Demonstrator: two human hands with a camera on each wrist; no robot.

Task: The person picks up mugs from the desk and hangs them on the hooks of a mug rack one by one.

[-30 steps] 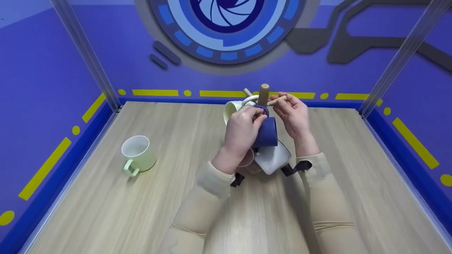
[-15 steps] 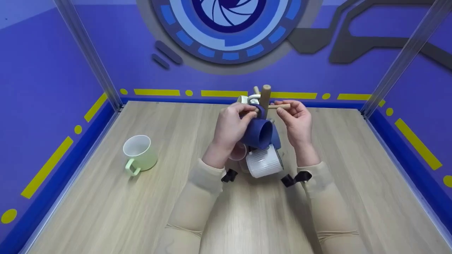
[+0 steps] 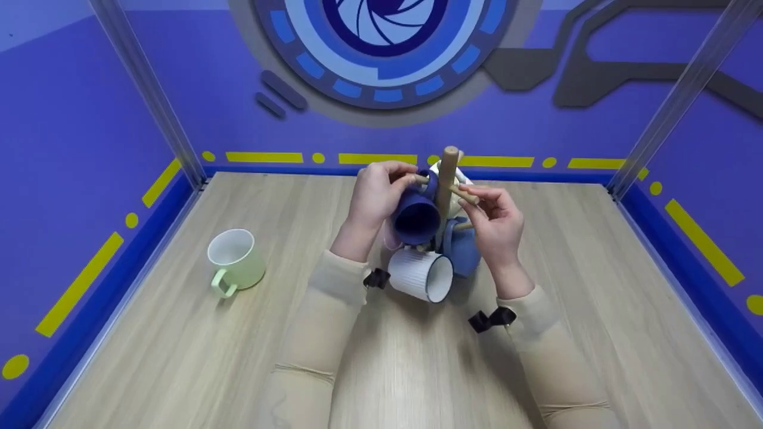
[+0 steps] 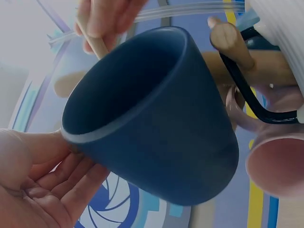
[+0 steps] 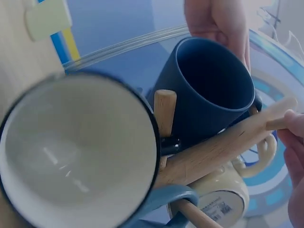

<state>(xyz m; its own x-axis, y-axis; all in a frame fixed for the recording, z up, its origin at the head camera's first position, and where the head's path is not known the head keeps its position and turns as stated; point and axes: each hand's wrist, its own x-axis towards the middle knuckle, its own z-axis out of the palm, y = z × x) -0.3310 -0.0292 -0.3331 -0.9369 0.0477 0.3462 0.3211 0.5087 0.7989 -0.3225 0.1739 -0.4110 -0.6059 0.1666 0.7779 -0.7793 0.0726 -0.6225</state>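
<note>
A wooden mug tree [image 3: 449,176] stands on the table with several mugs on its pegs. My left hand [image 3: 375,199] pinches the end of an upper left peg [image 3: 422,179]; the handle of a navy mug [image 3: 416,220] hangs on that peg. On the other side, my right hand [image 3: 498,229] pinches a bare upper peg [image 3: 465,195] between thumb and fingers. Below hang a white ribbed mug [image 3: 411,274] with a dark rim and a lighter blue mug [image 3: 465,253]. A cream mug [image 5: 223,190] is behind the post, partly hidden. The left wrist view shows a pink mug [image 4: 280,164].
A pale green mug [image 3: 241,265] stands upright on the wooden table [image 3: 179,357], well to the left of the mug tree. Blue-purple panels [image 3: 71,149] wall in the back and both sides, with metal posts [image 3: 146,89] at the corners.
The mug tree has turned clockwise seen from above. The navy and white mugs swung left, the lighter blue mug came forward on the right, and the cream mug passed behind the post. Both hands moved along.
</note>
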